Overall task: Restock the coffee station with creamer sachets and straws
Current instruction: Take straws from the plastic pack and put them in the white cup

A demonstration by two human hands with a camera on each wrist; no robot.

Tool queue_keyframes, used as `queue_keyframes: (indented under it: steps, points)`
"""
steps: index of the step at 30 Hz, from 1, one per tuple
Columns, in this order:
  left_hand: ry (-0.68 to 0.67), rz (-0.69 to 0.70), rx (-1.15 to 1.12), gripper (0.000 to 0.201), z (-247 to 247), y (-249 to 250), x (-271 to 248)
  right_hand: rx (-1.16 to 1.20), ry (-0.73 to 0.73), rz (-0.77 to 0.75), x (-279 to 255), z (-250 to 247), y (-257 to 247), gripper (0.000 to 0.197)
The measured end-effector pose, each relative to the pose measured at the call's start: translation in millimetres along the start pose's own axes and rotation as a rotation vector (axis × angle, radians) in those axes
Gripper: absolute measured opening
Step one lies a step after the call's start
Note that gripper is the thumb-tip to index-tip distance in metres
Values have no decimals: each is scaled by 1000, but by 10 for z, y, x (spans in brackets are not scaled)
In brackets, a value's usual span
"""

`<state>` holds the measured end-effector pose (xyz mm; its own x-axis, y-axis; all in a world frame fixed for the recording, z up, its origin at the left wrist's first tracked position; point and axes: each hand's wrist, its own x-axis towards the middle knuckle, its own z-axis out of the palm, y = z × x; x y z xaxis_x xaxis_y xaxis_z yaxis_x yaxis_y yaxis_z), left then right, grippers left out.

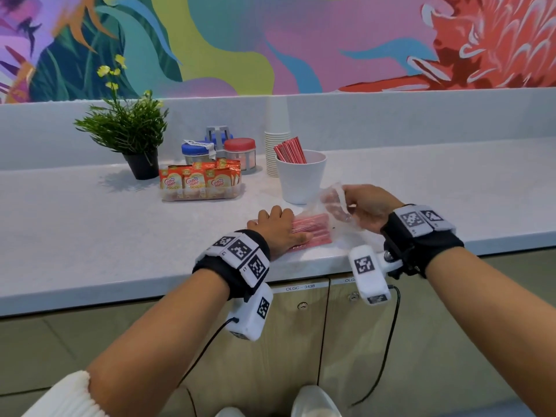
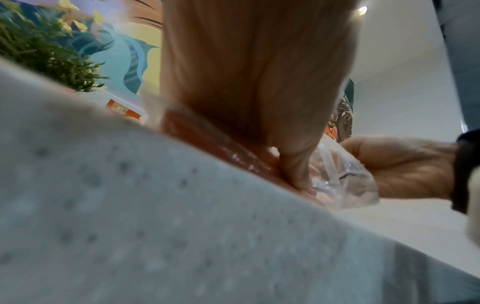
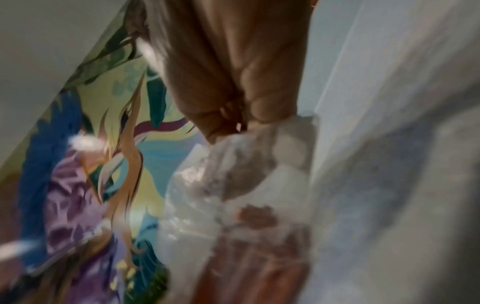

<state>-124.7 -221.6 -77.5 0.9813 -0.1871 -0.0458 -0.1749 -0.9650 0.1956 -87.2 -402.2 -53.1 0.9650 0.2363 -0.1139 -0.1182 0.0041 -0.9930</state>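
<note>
Several red straws (image 1: 290, 150) in white pot (image 1: 301, 182)

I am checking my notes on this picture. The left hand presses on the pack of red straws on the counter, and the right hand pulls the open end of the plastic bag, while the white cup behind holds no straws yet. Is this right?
Not quite. The head view shows the white cup already holds some red straws. The rest stands: the left hand presses on the pack of red straws on the counter, and the right hand pulls the open end of the plastic bag.

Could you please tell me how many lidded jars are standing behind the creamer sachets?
2 plainly: a blue-lidded jar on the left and a red-lidded jar on the right, in a grey rack. Another blue lid behind may be a third.
</note>
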Motion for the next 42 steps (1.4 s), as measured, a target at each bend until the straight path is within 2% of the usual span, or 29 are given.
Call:
queue_keyframes:
  steps: [2, 4, 6, 9, 11, 14, 18, 21, 24, 27, 31, 34, 38, 42]
  points:
    - [-10, 3, 2, 54, -43, 14, 6, -240, -6, 39, 12, 16, 68, 28]
    - [4, 6, 8, 54, -74, 31, 21, -280, -56, 69, 4, 20, 124, 44]
    - [20, 12, -4, 54, -98, 40, 40, -270, -104, 56, 15, 11, 154, 48]
    - [23, 29, -47, 51, -124, 48, 69, -232, -97, -41, -22, 60, 153, 39]
    - [10, 54, -77, 49, -151, 63, 64, -231, -10, -139, -69, 130, 150, 25]
    - [-4, 77, -102, 44, -219, 67, 20, -228, 73, -212, -36, 137, 168, 17]
    - [-29, 68, -119, 42, -270, -2, -2, -191, 199, -237, 34, 14, 182, 25]
    - [-8, 73, -129, 43, -295, 24, -3, -175, 151, -224, 7, 0, 181, 28]
    - [78, 129, -165, 43, -304, 141, 5, -228, 93, -227, -18, 80, 174, 27]
    - [140, 152, -120, 31, -300, 217, 34, -279, 117, -275, -38, 103, 123, 26]
    - [127, 156, -136, 27, -280, 197, 54, -223, 187, -346, -85, 30, -25, 15]
    - [176, 148, -241, 24, -255, 216, 50, -318, 196, -395, -98, 21, -199, 9]
    - [303, 125, -465, 24, -262, 243, 56, -721, 189, -434, -92, 121, -535, 7]
    - [382, 123, -757, 26, -309, 262, 83, -819, 143, -528, -65, 322, -821, 8]
